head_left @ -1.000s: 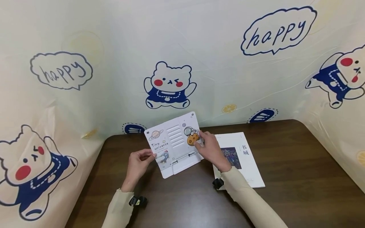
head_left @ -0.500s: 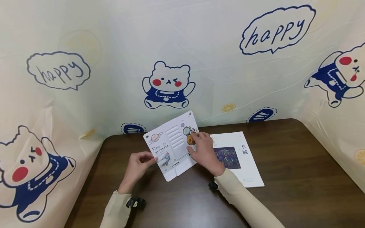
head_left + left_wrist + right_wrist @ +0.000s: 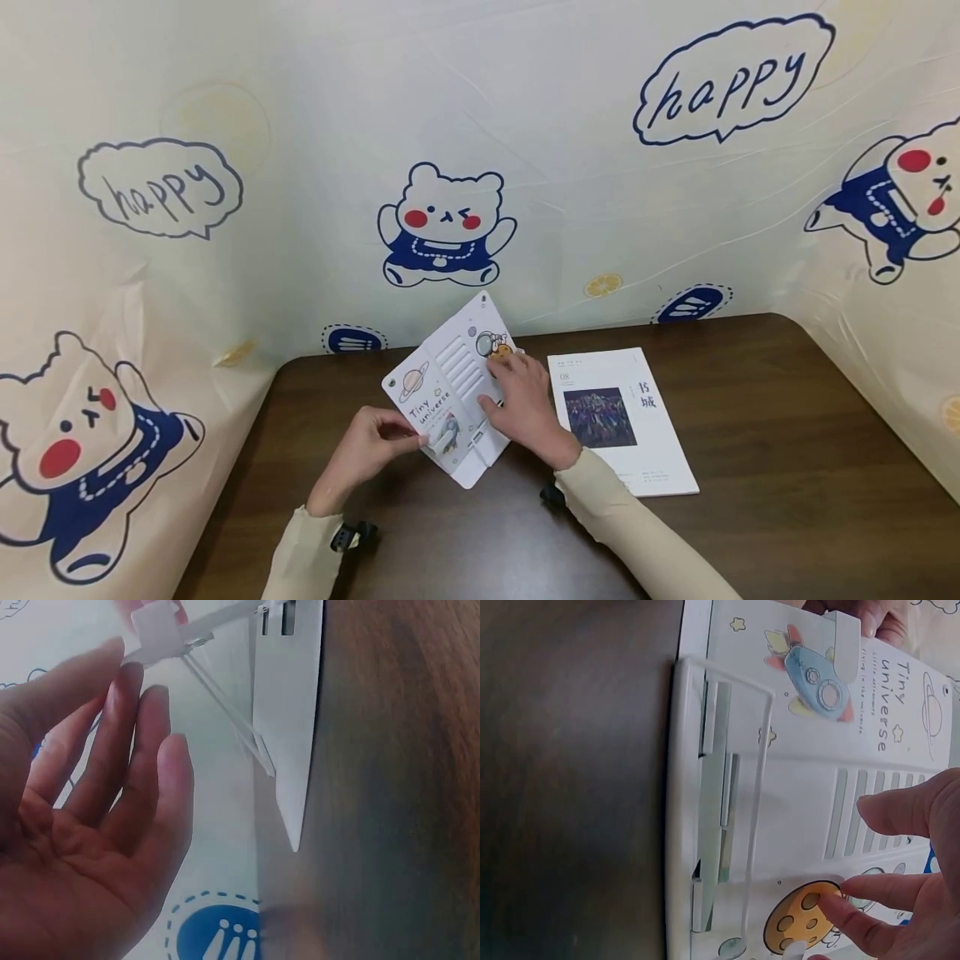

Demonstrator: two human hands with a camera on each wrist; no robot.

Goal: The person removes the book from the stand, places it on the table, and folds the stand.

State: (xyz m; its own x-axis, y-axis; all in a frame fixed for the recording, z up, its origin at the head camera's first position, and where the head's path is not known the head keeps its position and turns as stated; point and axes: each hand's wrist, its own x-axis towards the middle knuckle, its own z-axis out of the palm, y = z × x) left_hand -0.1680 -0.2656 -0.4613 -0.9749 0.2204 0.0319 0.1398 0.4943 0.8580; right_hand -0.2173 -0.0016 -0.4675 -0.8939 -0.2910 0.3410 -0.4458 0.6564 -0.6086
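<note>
A white book stand (image 3: 431,354) printed with "Tiny universe" leans tilted over the dark table, its slatted back panel facing me. My left hand (image 3: 367,446) pinches at its left edge, thumb against fingertips, by a small white page clip (image 3: 847,649). In the left wrist view, the rear support leg (image 3: 225,712) is folded out behind the panel. My right hand (image 3: 528,400) lies over the right part of the panel. Its fingertips touch the front near the orange planet (image 3: 802,919), while the thumb is held apart over the slats. A wire page holder (image 3: 761,772) spans the lower ledge.
A white magazine (image 3: 663,425) with a dark picture lies flat on the brown table (image 3: 765,417), right of the stand. Behind the table hangs a pale cloth (image 3: 570,183) with bear drawings. Each wrist wears a black camera (image 3: 356,536).
The book stand has turned, its lower left corner swinging nearer and to the right. My right hand has moved left from the edge onto the panel's front. The left hand has followed slightly right and down.
</note>
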